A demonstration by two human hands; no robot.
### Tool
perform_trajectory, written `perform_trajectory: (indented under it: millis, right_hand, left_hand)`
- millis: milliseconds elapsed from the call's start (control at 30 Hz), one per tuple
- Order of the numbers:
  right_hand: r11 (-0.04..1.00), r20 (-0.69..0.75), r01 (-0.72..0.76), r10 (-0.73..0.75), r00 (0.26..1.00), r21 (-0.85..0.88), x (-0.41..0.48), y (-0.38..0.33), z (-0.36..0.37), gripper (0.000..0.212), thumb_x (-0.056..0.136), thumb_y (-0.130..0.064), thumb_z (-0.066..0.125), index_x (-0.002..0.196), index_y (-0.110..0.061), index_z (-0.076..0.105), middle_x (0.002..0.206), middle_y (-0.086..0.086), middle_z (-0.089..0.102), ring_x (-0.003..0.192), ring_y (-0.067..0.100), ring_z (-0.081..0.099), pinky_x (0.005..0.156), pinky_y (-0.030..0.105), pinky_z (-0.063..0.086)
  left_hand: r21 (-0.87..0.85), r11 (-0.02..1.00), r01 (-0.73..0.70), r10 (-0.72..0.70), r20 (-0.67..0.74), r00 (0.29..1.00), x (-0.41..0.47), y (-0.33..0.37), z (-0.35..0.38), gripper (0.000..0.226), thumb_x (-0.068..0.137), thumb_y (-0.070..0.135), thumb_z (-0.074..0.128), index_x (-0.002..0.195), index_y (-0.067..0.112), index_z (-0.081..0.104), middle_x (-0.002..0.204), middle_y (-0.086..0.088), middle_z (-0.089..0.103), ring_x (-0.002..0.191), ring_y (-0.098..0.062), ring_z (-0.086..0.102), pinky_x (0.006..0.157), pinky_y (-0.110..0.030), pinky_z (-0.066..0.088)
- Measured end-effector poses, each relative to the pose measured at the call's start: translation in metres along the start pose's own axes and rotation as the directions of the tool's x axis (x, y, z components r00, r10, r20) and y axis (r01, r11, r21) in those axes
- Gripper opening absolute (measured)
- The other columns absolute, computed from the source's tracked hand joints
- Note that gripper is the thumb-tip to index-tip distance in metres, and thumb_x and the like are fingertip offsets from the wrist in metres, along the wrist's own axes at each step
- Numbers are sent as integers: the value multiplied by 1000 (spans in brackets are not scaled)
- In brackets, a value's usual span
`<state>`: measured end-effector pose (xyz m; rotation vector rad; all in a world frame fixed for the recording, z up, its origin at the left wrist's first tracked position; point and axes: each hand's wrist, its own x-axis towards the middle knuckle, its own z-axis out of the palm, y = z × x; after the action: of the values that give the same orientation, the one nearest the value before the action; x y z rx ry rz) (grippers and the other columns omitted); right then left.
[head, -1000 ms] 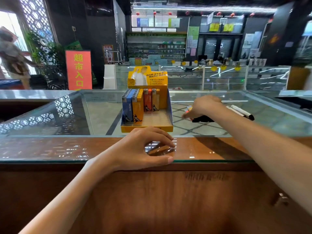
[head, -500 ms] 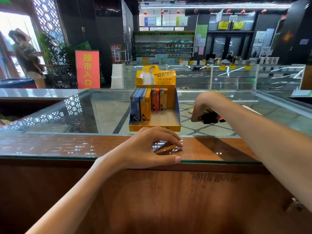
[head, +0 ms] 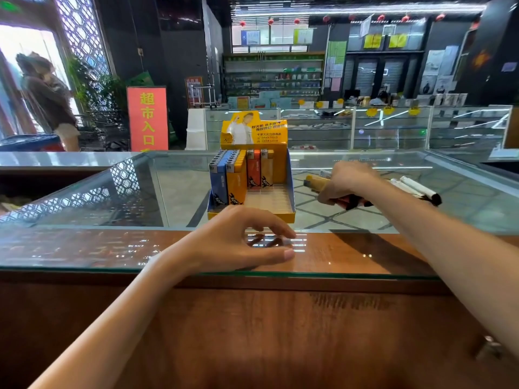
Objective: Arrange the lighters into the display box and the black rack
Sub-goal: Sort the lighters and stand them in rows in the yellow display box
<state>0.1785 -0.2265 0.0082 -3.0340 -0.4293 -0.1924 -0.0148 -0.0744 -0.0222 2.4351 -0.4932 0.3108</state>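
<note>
Left grip (head: 238, 242): nearest me, just in front of the display box (head: 290, 181); fingers loosely spread, tips resting on the glass desk (head: 112, 197), holding nothing.
Display box: upright on the desk, its front lip just behind my left fingertips.
Stock in the box: a blue row (head: 217, 181) and a yellow row (head: 236, 182) fill its left side, an orange lighter (head: 253, 171) and a pale yellow lighter (head: 266, 169) stand at the back; the right-hand slots look bare.
Right grip (head: 348, 183): just right of the box, curled tight round a yellow lighter (head: 316, 182) that points toward the box wall.
Dark and red pieces (head: 352, 204): under my right palm; I cannot tell whether this is the black rack or more lighters.
White markers (head: 415, 189): right of the box, beyond my right wrist.
Risk: I judge the lighter could clip the box wall on the way in and shove the light carton, since my left grip is not bracing it; the standing rows might topple.
Risk: carrying several pieces at once, one may slip onto the glass.
</note>
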Motion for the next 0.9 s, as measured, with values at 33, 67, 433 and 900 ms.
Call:
perform_trajectory:
  millis: [33,67,433,900]
  right_hand:
    - [1000,-25,19,-19,1000,3,2,2,1,38,68,-41,73,69,-12,48,71,5,55,69,21,56,59,28,49]
    - [999,-33,35,-34,999,34,3,5,0,40,70,-42,74,69,-13,47,71,5,55,67,20,56,58,28,50]
    - [-10,-20,17,-557,830,1000,-13,27,-8,38,71,-14,69,104,-5,55,87,7,61,77,15,63,67,23,55]
    - [-59,-85,62,-679,729,996,-32,16,6,32,73,-14,66,105,-11,62,94,5,73,92,18,69,71,21,54]
  left_hand:
    - [3,1000,-1,1,-13,1000,2,-1,-1,36,78,45,63,108,26,70,106,15,69,102,0,60,88,-26,48]
    - [0,1000,-5,5,-24,1000,5,-1,-2,36,79,44,63,109,25,70,105,15,69,101,1,60,88,-25,48]
    - [-339,940,-41,-95,-376,922,61,-1,-5,12,91,10,54,101,5,60,87,-12,70,69,-18,69,60,-26,56]
    - [-474,880,-27,-198,-418,886,71,-15,0,19,86,15,62,101,5,67,85,2,70,77,-7,67,68,-21,52]
